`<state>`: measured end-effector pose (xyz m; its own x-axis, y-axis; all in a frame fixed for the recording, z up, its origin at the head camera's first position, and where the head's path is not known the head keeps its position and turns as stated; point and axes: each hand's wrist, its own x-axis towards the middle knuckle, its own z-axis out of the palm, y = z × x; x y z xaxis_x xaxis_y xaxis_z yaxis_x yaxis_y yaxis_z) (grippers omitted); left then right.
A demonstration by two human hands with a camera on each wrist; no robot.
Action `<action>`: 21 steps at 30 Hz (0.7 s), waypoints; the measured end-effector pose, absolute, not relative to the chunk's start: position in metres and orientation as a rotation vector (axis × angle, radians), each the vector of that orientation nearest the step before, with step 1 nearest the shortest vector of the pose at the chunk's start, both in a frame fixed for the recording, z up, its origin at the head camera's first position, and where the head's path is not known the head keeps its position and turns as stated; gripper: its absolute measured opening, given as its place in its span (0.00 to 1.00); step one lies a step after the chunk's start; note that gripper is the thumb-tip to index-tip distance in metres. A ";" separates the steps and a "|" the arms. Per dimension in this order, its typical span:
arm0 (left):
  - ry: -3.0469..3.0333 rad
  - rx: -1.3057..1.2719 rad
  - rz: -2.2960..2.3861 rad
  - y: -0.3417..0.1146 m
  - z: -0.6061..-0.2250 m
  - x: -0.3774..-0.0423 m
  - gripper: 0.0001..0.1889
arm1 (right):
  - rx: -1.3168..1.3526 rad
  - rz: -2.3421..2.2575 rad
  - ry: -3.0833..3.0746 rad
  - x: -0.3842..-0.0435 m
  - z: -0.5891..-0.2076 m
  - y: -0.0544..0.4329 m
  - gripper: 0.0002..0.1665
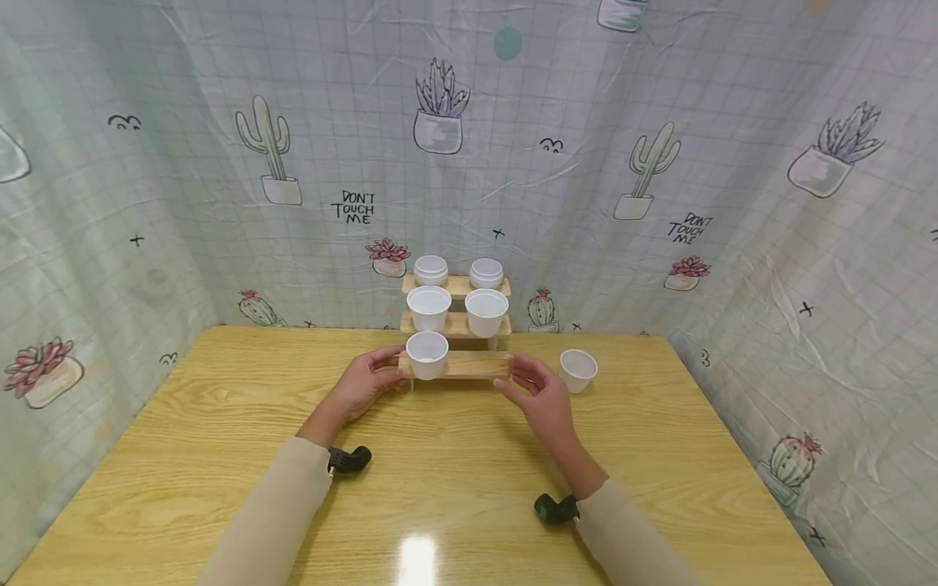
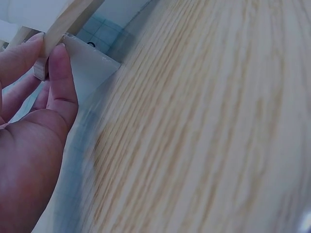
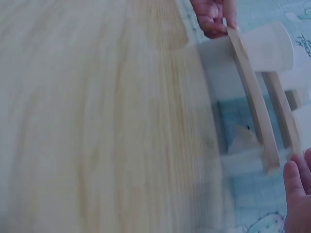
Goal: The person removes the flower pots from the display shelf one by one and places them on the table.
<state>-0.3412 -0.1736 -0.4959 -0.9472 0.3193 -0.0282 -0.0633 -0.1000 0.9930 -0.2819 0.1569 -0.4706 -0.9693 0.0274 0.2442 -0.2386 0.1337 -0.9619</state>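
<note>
A three-tier stand with wooden shelf boards and clear side supports stands at the back of the table. My left hand (image 1: 364, 382) pinches the left end of its lowest wooden shelf board (image 1: 475, 365) between thumb and fingers, as the left wrist view shows. At the board's right end is my right hand (image 1: 545, 400), thumb and fingers apart and loosely bent; the right wrist view shows its fingertips (image 3: 293, 177) just beside the board. One white cup (image 1: 427, 358) sits on the left of that board. Two more cups stand on the middle board (image 1: 458, 325).
On the top board (image 1: 458, 286) are white cups at left and right, seemingly stacked. A loose white cup (image 1: 578, 373) stands on the table (image 1: 454, 472) right of my right hand. A cactus-print curtain (image 1: 469, 195) hangs behind and at both sides.
</note>
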 end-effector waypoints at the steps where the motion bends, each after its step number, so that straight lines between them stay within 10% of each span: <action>1: 1.915 0.280 2.134 -0.174 -0.496 -0.341 0.32 | 0.203 1.925 -2.202 -0.281 -0.471 0.160 0.35; 21: 1.920 0.266 2.131 -0.173 -0.495 -0.340 0.32 | 0.050 1.864 -2.014 -0.276 -0.476 0.225 0.26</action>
